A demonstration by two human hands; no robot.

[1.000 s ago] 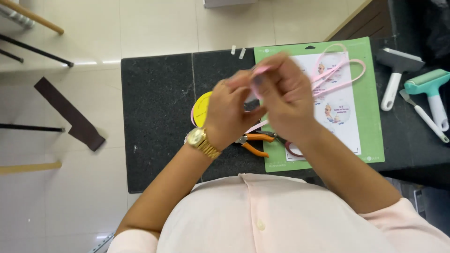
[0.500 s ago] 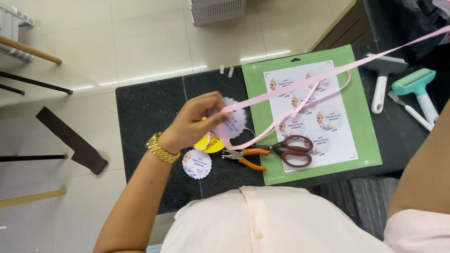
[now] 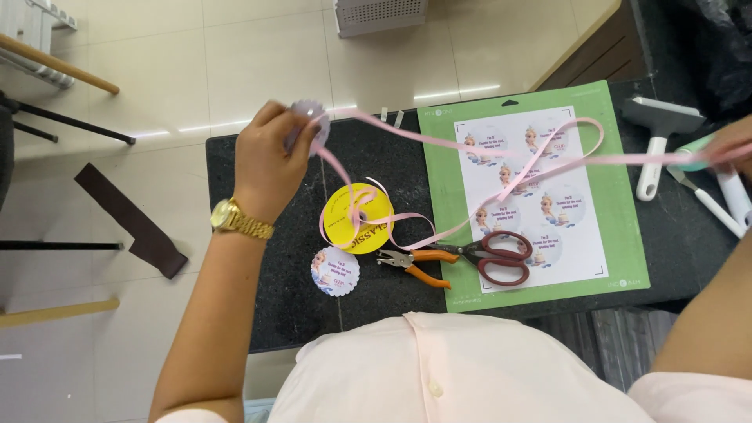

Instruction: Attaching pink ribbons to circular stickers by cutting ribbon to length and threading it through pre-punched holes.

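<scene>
My left hand [image 3: 270, 160] is raised at the table's far left corner, pinching a round scalloped paper tag [image 3: 307, 124]. A pink ribbon [image 3: 470, 145] runs from that tag to the right, where my right hand [image 3: 732, 141] at the frame's right edge holds it taut. The ribbon loops over a sticker sheet [image 3: 529, 196] and back to a yellow ribbon spool [image 3: 360, 219] on the dark table [image 3: 258, 298]. A second round tag [image 3: 334, 271] lies in front of the spool.
Orange-handled pliers [image 3: 415, 265] and dark-red-handled scissors [image 3: 489, 258] lie at the front edge of the green cutting mat [image 3: 627, 235]. A white scraper [image 3: 658, 137] and a teal tool [image 3: 689, 155] lie at the right. A white basket [image 3: 380, 16] stands on the tiled floor beyond.
My left hand has risen and moved away to the left with the tag. My right hand has pulled the ribbon farther out to the right, so the strand is longer and tauter.
</scene>
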